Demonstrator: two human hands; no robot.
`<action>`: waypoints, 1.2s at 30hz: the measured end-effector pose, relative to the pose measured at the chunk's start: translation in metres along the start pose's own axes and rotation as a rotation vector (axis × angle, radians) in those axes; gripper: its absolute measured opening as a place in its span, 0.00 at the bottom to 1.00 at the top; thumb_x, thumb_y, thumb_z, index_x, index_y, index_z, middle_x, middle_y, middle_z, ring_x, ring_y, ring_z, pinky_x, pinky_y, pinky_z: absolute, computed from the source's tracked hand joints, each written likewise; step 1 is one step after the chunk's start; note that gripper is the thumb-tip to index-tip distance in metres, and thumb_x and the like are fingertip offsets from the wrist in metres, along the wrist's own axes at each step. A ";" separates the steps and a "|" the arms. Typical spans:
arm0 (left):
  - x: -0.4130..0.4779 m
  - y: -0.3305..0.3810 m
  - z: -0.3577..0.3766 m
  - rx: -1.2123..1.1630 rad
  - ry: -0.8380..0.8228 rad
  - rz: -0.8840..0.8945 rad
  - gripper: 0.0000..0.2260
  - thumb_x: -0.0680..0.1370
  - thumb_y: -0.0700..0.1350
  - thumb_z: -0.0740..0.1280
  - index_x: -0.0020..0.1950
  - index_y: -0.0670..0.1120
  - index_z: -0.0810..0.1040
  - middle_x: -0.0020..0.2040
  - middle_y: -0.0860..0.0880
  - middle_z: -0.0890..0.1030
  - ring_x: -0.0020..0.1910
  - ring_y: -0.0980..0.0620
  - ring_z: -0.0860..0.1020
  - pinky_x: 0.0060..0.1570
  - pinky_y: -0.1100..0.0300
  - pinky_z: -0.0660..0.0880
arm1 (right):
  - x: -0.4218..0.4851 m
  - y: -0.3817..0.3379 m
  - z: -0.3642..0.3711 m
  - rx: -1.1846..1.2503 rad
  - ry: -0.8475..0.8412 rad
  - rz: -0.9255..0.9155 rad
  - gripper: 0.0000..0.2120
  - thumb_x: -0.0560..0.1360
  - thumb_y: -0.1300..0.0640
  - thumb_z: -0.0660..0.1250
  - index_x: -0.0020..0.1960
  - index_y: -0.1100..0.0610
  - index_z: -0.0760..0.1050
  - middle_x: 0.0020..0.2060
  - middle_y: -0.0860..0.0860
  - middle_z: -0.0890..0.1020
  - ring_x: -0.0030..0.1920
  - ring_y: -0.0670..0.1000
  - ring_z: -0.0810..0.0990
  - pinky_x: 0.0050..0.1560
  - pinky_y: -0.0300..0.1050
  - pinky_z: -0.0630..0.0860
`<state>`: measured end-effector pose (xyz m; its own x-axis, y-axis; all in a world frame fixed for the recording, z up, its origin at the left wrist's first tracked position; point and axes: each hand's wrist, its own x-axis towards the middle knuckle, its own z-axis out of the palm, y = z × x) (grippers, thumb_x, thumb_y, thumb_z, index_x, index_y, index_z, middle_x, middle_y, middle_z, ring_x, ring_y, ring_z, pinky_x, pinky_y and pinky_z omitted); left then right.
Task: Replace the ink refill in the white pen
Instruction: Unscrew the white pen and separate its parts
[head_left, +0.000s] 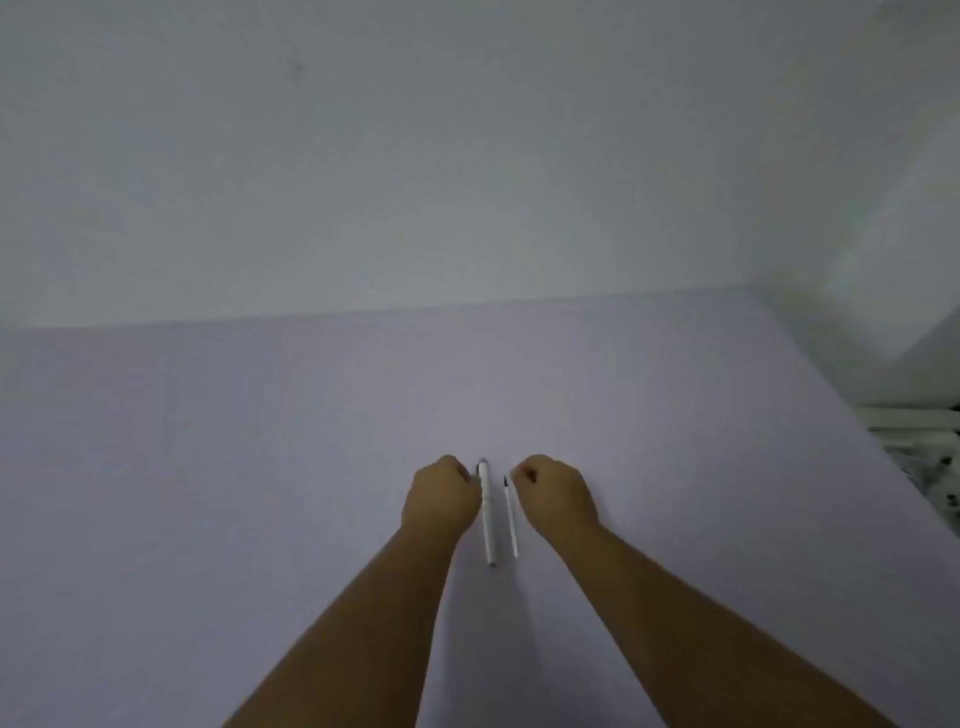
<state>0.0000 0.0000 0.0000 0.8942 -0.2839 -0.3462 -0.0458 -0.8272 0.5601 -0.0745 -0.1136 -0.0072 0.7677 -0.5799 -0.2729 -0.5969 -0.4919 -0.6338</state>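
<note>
A white pen (488, 514) lies on the pale lilac surface (260, 467), pointing away from me, with a dark clip at its far end. Just to its right lies a thin ink refill (511, 519) with a dark tip, parallel to the pen. My left hand (441, 493) rests curled into a fist at the pen's left side, its knuckles touching or nearly touching the pen's far end. My right hand (556, 493) is also curled shut, just right of the refill's tip. Neither hand visibly grips anything.
A plain pale wall (467, 156) rises behind the surface. At the right edge, past the surface's border, are white rails (914, 421) and a black-and-white spotted patch (940, 483).
</note>
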 end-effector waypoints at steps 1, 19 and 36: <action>0.001 -0.001 0.006 -0.028 -0.038 -0.029 0.09 0.76 0.48 0.63 0.48 0.43 0.77 0.44 0.46 0.79 0.37 0.51 0.74 0.38 0.59 0.71 | 0.001 0.005 0.003 -0.007 0.002 0.013 0.13 0.77 0.51 0.59 0.50 0.57 0.78 0.47 0.54 0.83 0.47 0.55 0.80 0.49 0.50 0.78; -0.009 -0.017 0.038 -0.233 -0.043 -0.012 0.06 0.72 0.45 0.69 0.48 0.48 0.77 0.40 0.54 0.78 0.33 0.60 0.74 0.22 0.72 0.67 | 0.011 0.017 0.020 0.194 -0.076 0.089 0.15 0.74 0.47 0.65 0.46 0.60 0.80 0.42 0.54 0.83 0.43 0.53 0.79 0.45 0.46 0.74; -0.006 -0.019 0.014 -0.300 -0.175 0.057 0.02 0.72 0.45 0.70 0.41 0.49 0.78 0.40 0.49 0.81 0.41 0.51 0.79 0.47 0.57 0.79 | 0.028 0.020 0.000 0.142 -0.149 0.188 0.13 0.74 0.51 0.66 0.33 0.56 0.74 0.40 0.60 0.84 0.41 0.57 0.81 0.50 0.53 0.77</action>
<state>-0.0108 0.0104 -0.0187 0.8028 -0.4256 -0.4176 0.0633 -0.6355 0.7695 -0.0648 -0.1398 -0.0280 0.6788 -0.5453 -0.4918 -0.7013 -0.2827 -0.6544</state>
